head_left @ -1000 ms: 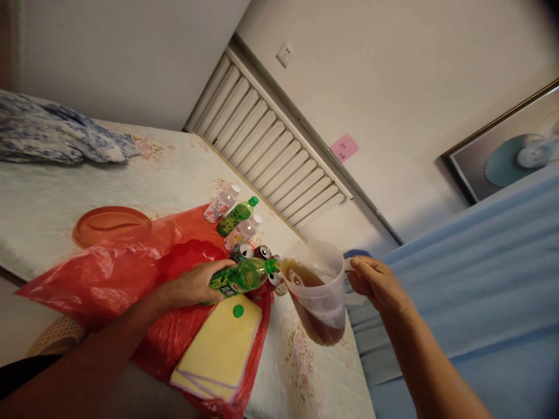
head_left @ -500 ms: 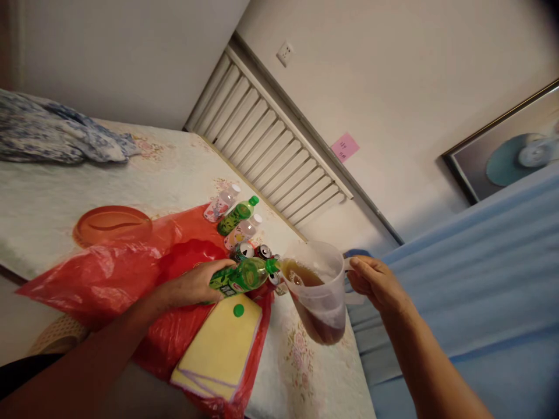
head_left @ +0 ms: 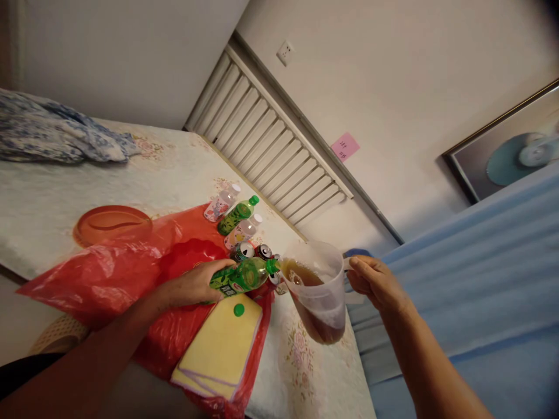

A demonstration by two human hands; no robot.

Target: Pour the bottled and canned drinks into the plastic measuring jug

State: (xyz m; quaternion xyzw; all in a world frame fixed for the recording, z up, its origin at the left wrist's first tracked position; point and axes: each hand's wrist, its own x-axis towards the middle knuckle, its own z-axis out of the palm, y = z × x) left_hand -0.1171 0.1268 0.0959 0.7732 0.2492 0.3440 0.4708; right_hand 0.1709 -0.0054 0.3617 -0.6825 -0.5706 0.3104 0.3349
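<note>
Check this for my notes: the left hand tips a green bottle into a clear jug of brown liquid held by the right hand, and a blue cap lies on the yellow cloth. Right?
Not quite. In the head view the cap on the yellow cloth is green, not blue. The rest stands: the left hand tips the green bottle into the clear jug of brown liquid, held by the right hand.

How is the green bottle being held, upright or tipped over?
Tipped. The left hand holds the green bottle nearly on its side, its mouth at the rim of the jug, which holds brown liquid.
</note>
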